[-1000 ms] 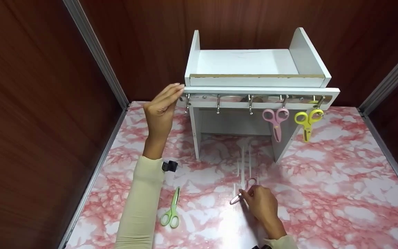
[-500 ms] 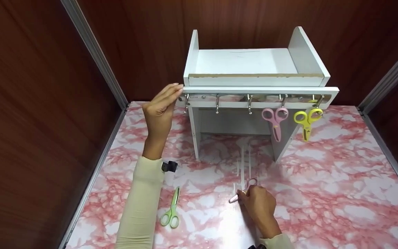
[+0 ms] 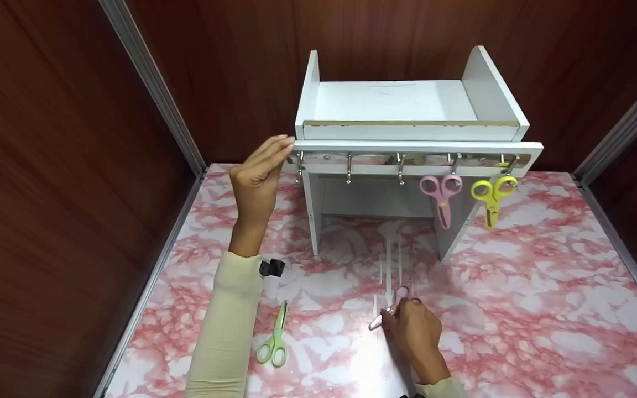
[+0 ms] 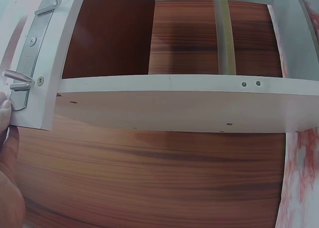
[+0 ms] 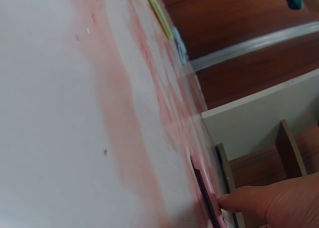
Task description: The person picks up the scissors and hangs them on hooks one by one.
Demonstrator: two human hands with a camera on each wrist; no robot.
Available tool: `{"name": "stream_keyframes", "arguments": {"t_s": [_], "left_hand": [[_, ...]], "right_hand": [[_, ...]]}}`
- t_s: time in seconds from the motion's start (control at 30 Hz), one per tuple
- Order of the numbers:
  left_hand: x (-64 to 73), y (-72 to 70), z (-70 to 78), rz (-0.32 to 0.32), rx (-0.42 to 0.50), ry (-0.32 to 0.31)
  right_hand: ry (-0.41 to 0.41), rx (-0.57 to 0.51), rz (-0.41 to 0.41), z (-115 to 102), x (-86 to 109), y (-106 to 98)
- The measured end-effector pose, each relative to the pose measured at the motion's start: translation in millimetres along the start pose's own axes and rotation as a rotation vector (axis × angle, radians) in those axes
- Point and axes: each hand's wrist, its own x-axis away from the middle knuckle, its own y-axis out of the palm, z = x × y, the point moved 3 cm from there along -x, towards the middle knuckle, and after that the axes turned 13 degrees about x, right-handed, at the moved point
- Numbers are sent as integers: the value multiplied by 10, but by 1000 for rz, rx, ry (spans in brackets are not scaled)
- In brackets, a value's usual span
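Observation:
My left hand (image 3: 257,171) reaches up to the left end of a white hook rail (image 3: 374,147), its fingertips touching the end with the fingers fairly straight. In the left wrist view, fingertips (image 4: 4,113) lie beside the rail's end hook. Low on the right, my right hand (image 3: 417,331) pinches a pair of light pink scissors (image 3: 375,322) close over the table; its fingers cover the middle of them. One handle loop (image 3: 402,291) shows beyond the hand. Pink scissors (image 3: 443,213) and yellow scissors (image 3: 492,213) hang from the two rightmost hooks, points down.
Green scissors (image 3: 278,334) lie on the table beside my left sleeve. A white shelf unit (image 3: 390,99) carries the hook rail along its front; three hooks at its left bear nothing. Dark wood panels (image 3: 47,166) wall the table at the back and sides.
My right hand has shifted slightly left, still pinching the light pink scissors, and more of their handle shows past the fingers. My left hand stays at the rail's end.

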Motion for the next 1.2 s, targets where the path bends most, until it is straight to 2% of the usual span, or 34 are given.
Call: {"name": "stream_keyframes", "arguments": {"t_s": [0.67,0.83,1.2], "left_hand": [[17,2,-5,13,-23,8],[8,13,1,7,-22,12],[3,14,6,17,-8,15]], "right_hand": [[23,-104,-99,62,9,-28],[14,-147,-89,67,39,-22],[-67,-280,-43,113,66,-9]]}}
